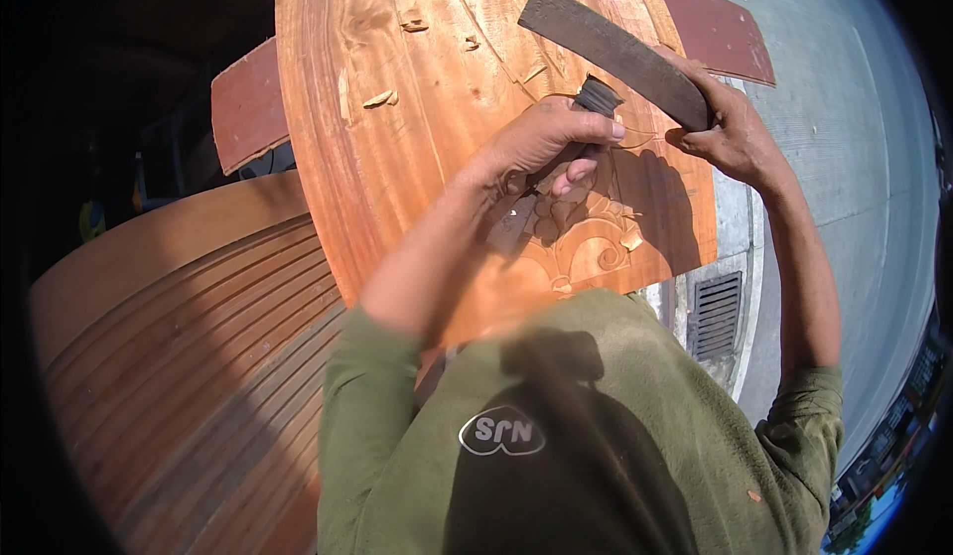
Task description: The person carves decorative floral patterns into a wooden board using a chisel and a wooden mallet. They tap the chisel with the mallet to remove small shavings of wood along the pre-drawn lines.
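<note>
My left hand (561, 143) is closed around a dark carving chisel (596, 96), angled over a reddish-brown wooden panel (367, 178). Up and to its right, my right hand (725, 133) grips one end of a long, flat, dark bar (615, 49), raised above the chisel. Carved scrolls and petals (556, 257) show on the panel's near part, partly in shadow, with lightly cut curved lines farther up. Several pale wood chips (379, 98) lie scattered on the surface.
Red boards (248, 108) stick out from under the panel on both sides. Grooved wooden pieces (199, 356) lie at the lower left. A concrete pavement (844, 208) with a drain grate (717, 317) runs along the right. My shirt front (596, 436) is close at the panel's near edge.
</note>
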The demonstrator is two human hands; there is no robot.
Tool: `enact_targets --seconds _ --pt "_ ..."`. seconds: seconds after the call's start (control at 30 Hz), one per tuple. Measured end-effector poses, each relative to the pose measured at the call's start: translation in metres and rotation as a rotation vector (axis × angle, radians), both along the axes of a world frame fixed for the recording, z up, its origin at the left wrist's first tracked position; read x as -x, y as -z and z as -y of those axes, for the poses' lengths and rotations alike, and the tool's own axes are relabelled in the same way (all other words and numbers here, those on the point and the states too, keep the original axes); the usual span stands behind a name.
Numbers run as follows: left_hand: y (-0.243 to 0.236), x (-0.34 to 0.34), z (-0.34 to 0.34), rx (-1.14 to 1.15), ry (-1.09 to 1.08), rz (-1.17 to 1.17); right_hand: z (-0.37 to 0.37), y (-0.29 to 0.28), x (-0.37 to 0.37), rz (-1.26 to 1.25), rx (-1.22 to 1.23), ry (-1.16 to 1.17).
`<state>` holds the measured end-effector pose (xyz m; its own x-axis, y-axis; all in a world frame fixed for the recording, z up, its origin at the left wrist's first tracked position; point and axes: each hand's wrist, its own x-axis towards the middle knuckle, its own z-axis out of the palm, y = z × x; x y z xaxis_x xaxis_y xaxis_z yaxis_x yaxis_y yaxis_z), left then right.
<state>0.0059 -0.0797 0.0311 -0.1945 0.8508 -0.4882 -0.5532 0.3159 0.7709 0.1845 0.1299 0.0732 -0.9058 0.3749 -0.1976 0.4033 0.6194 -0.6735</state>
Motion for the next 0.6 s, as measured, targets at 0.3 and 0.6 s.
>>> enact_targets --seconds 0.3,0.6 --pt "0.004 0.006 -0.019 -0.141 0.028 -0.111 -0.024 0.017 -0.005 -0.376 0.058 0.3" --pt "0.008 0.001 -0.012 -0.11 0.02 -0.061 0.016 0.011 -0.003 -0.047 -0.113 0.016"
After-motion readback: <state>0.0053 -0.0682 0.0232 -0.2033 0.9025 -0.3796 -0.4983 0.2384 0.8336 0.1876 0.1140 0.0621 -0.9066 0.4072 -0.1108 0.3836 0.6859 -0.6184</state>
